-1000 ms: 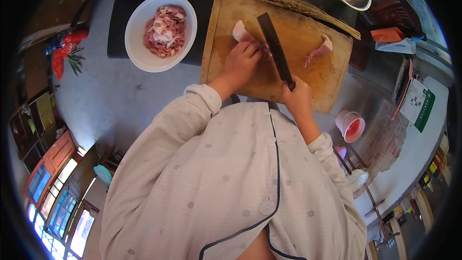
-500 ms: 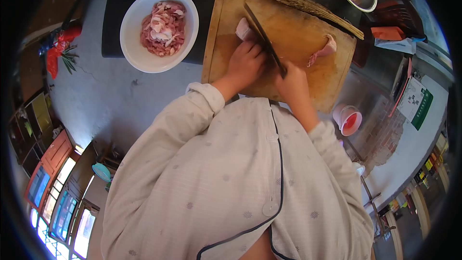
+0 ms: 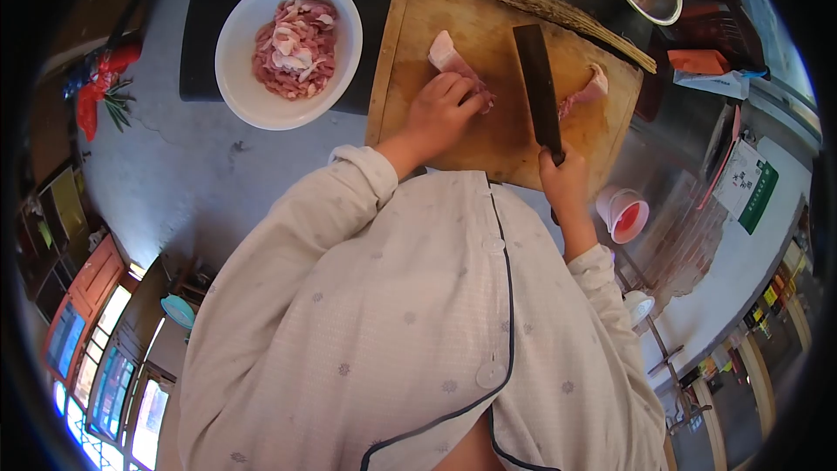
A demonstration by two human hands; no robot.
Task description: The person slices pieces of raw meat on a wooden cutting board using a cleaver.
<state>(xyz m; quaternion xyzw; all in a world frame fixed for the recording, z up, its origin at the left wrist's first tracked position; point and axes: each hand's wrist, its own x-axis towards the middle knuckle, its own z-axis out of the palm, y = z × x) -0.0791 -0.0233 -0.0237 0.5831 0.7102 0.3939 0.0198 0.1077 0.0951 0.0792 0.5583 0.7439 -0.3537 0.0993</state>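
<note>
- Cream cloth with small grey motifs covers both arms; the left cuff point(image 3: 364, 167) is turned back above the wrist, and the right cuff point(image 3: 593, 263) sits on the forearm.
- Left arm: it bends at the elbow and reaches forward and inward, so the left hand point(image 3: 443, 113) lies low over the worn, rectangular wooden cutting board point(image 3: 493, 146).
- Left grip: its fingers are bent together, back of the hand upward, with the tips against a pink-and-white strip of raw meat point(image 3: 449, 54); whether they pinch it or only press it, I cannot tell.
- Right arm: the forearm rises from the cuff toward the near right part of the board, and the right hand point(image 3: 567, 176) is near the board's edge.
- Right grip: closed around the handle of a long, dark, flat-bladed knife point(image 3: 536, 78), whose blade points away from the body, leaning slightly left.
- The strip lies on the board's left half, its pale end beyond the knuckles; a second, curved pink-and-white meat piece point(image 3: 586, 94) lies just right of the blade.
- Left of the board, a white oval bowl point(image 3: 234, 61) holds cut pink meat point(image 3: 295, 51) on the black bench point(image 3: 199, 65).
</note>
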